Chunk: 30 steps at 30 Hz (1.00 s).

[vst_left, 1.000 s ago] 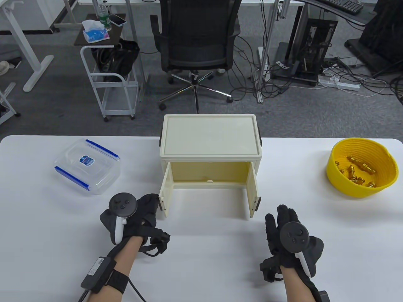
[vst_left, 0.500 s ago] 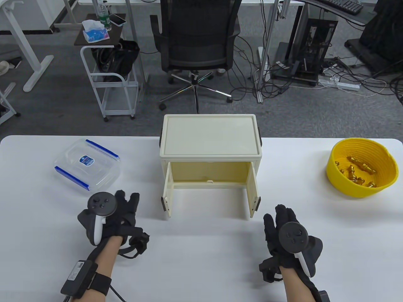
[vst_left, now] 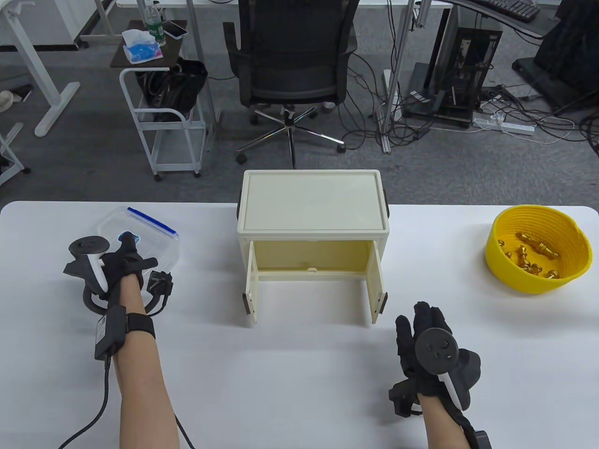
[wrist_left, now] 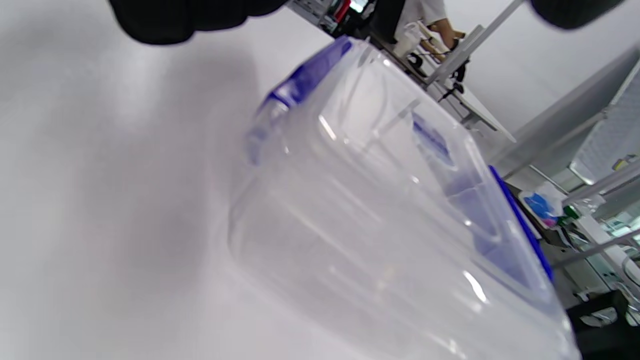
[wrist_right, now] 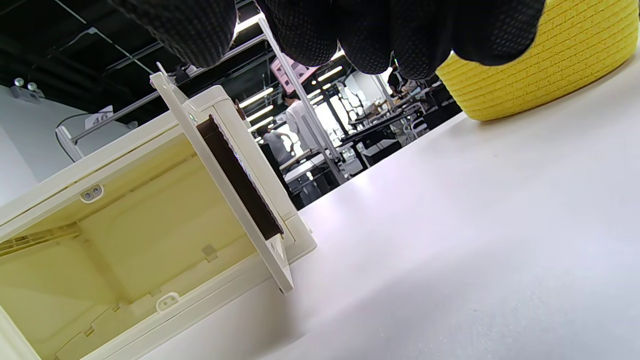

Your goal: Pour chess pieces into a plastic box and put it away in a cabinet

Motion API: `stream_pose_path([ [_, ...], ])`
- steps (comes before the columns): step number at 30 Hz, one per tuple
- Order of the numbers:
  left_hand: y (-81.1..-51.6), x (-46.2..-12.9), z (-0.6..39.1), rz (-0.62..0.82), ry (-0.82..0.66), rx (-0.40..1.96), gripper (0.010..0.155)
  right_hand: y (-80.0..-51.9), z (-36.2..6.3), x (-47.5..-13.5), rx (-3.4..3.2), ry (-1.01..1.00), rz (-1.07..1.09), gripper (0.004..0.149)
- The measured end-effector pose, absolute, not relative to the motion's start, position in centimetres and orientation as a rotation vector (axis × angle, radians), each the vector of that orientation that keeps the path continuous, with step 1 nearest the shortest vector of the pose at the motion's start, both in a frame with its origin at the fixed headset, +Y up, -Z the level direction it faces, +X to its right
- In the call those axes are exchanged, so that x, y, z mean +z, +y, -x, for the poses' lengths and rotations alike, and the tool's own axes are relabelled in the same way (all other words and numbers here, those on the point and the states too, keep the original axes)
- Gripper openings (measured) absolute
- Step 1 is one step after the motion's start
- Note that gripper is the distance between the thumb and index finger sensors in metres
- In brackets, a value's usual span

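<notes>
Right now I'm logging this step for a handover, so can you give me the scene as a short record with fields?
Box: clear plastic box with blue clips, lid on, table's left
Cabinet: cream plastic cabinet, both doors open
Pieces: gold chess pieces in yellow bowl, table's right
Left hand: at the box
Right hand: near right door, holds nothing

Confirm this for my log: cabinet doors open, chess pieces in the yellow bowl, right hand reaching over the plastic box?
Wrong hand. The table view shows the left hand over the plastic box; the right hand lies near the cabinet. Doors open, chess pieces in the yellow bowl.
</notes>
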<state>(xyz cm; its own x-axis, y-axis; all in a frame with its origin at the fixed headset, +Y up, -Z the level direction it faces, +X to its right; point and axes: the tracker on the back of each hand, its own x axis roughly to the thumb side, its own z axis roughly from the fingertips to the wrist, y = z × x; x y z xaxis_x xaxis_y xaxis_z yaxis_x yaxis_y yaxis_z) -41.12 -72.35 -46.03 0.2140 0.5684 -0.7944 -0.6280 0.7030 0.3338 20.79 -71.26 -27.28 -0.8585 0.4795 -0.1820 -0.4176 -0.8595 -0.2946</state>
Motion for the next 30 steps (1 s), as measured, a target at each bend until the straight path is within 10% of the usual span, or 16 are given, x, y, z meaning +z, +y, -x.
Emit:
stream_pose_path([
  [16,-75.3,-47.4,42.1,0.08,1.092,0.793,0.095,-71.7,-21.9,-27.7,2.635,-0.348,0.391,0.064],
  [30,-73.3,-42.3,43.2,0.396,0.752,0.747,0.087,-71.7,-21.5,-27.7,2.643,-0.336,0.354,0.064],
])
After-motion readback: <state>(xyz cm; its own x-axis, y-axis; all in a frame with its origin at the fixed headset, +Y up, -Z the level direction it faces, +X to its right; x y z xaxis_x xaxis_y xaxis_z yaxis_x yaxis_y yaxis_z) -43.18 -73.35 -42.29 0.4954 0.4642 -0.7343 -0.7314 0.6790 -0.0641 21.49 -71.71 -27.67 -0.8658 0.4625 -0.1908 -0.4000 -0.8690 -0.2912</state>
